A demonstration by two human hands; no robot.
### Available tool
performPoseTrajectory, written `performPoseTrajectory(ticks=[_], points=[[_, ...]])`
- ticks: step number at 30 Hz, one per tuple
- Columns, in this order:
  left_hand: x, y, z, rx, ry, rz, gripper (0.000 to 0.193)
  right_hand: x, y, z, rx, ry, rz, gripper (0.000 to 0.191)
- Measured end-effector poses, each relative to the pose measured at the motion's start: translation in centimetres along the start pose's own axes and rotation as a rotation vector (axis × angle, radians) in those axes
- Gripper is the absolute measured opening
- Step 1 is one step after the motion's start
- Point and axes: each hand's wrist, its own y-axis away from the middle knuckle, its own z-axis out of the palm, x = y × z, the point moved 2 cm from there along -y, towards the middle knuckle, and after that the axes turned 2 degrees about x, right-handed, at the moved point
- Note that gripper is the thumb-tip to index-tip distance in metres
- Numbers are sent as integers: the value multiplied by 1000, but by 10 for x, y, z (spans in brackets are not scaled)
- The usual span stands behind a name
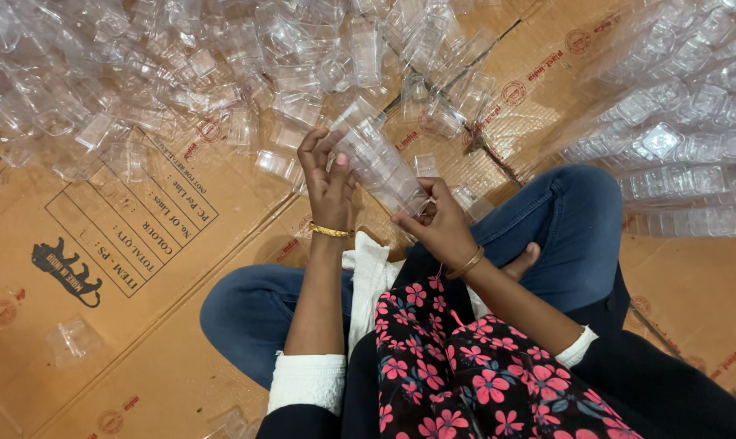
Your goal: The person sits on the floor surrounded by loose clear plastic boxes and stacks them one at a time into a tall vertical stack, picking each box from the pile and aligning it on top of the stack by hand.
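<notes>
Stacking clear cups: left hand (329, 180) pinching stack (377, 159) at far end, right hand (439, 223) gripping near end; next calling for another cup from pile (221, 65) beyond left hand.

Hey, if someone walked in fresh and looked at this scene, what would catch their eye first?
First, the great heap of loose clear plastic trays spread over the flattened brown cardboard across the top of the view. Next, at the centre, the left hand and right hand holding between them a nested stack of clear plastic trays. To the right lie long rows of stacked clear trays.
</notes>
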Motion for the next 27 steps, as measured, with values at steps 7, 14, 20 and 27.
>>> performPoseTrajectory(ticks=[7,14,20,27], points=[[-7,-5,-6,-2,-335,257,51,11,-6,-3,-26,-182,105,54],[-6,-6,-7,17,-352,271,56,5,-3,-5,-91,-272,194,51],[-4,-5,-7,46,-282,179,65,3,-3,-4,-177,-360,247,56],[-6,-5,-5,44,-303,168,64,7,-3,-7,-204,-394,341,57]])
